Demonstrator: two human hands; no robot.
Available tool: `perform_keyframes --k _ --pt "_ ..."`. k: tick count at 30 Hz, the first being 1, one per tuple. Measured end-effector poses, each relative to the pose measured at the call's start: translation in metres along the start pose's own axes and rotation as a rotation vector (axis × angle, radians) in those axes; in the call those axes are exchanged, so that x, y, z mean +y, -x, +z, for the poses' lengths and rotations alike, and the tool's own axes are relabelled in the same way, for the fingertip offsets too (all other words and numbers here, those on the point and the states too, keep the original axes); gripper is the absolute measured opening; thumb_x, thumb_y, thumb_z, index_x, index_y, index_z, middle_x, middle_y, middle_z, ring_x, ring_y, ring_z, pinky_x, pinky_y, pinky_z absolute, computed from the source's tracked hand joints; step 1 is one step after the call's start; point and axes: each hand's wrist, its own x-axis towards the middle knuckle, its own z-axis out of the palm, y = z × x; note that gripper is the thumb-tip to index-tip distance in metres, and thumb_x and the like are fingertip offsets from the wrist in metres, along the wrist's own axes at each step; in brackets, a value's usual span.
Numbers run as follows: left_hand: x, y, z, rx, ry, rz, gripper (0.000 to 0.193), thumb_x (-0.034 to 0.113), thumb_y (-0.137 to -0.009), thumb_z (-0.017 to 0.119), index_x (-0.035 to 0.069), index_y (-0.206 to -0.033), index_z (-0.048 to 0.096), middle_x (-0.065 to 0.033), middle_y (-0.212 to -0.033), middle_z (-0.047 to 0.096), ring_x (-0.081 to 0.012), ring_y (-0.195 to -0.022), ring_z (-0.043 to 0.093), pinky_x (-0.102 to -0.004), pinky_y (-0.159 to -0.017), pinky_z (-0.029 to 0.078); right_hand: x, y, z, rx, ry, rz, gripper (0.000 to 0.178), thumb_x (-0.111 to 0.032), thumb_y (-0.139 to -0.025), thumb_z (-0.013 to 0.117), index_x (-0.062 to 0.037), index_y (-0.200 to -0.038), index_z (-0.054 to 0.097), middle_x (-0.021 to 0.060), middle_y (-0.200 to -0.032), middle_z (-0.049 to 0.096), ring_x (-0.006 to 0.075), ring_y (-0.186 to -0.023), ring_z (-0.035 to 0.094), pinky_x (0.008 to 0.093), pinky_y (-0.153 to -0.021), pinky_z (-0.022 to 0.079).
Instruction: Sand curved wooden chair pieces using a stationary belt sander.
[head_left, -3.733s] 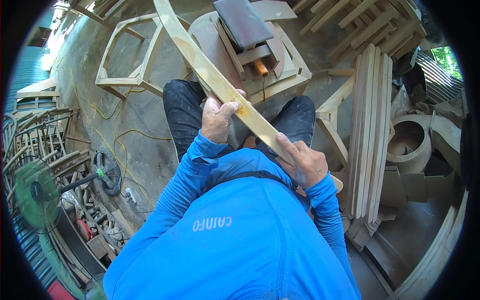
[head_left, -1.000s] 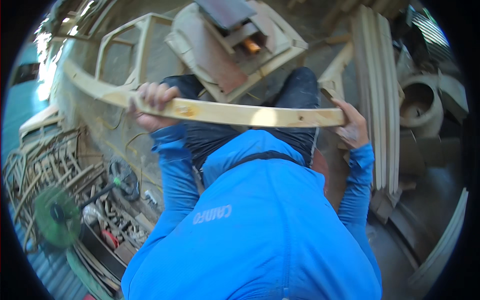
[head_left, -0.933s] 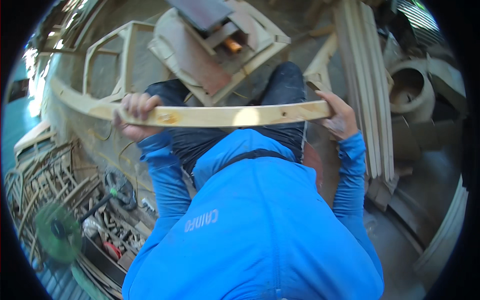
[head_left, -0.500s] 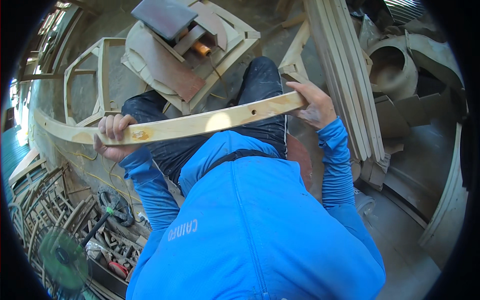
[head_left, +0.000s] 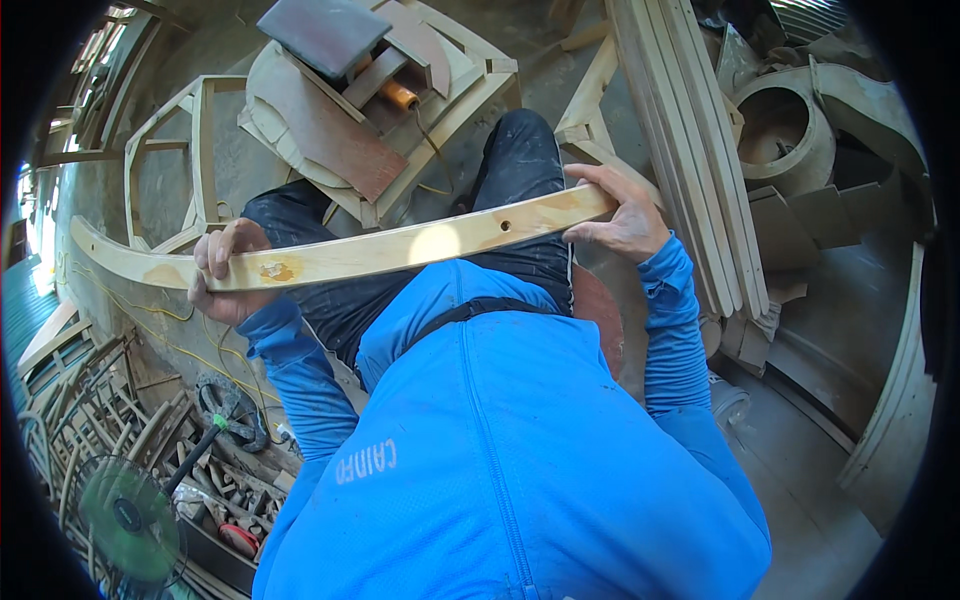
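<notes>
In the head view, holding a long curved wooden bar [head_left: 350, 256] crosswise above dark trousers [head_left: 520, 160], just past the blue jacket [head_left: 440, 480]. Tilted slightly up toward its right end. With the left hand [head_left: 235, 270], grasping the bar left of its middle, fingers curled over the far edge. With the right hand [head_left: 628, 215], grasping the right end between thumb and fingers. Along its face, from left to right, showing an orange-brown patch [head_left: 279, 271] close to the left hand, a bright round spot of light [head_left: 435, 243] and a dark hole [head_left: 506, 226].

Can see, past the trousers, a pale wooden frame [head_left: 480, 105] with one corner toward the lap. Carries a reddish-brown board [head_left: 355, 155] reaching nearly to that corner, a dark flat panel [head_left: 325, 35] over the far left edge and an orange handle [head_left: 399, 95] between the panel and the right corner. On the floor [head_left: 800, 500], to the right, has long planks [head_left: 690, 150] lying side by side; to the left, a green fan [head_left: 130, 520] and yellow cable [head_left: 190, 352].
</notes>
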Motion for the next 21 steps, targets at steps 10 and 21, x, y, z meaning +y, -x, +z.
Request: perform_keyframes --k 10,21 --pt "-0.017 0.003 0.008 -0.007 -0.033 0.052 0.024 0.012 -0.073 0.072 0.015 -0.084 0.052 0.0039 -0.069 0.049 -0.0196 -0.085 0.057 -0.0475 -0.109 0.041 0.027 0.018 0.018 0.076 -0.385 0.309 0.063 -0.039 -0.084 0.085 -0.0059 -0.134 0.065 0.0056 -0.116 0.063 0.0157 -0.107 0.058 0.0297 -0.097 0.047" --pt "-0.008 0.010 0.003 -0.109 -0.082 0.039 0.010 0.018 -0.083 0.063 0.013 -0.088 0.056 -0.0018 -0.083 0.056 -0.0288 -0.110 0.059 -0.0574 -0.117 0.037 0.029 0.017 0.023 -0.021 -0.457 0.338 0.060 -0.035 -0.088 0.082 -0.0058 -0.137 0.062 0.0042 -0.114 0.058 0.0166 -0.108 0.057 0.0282 -0.097 0.047"
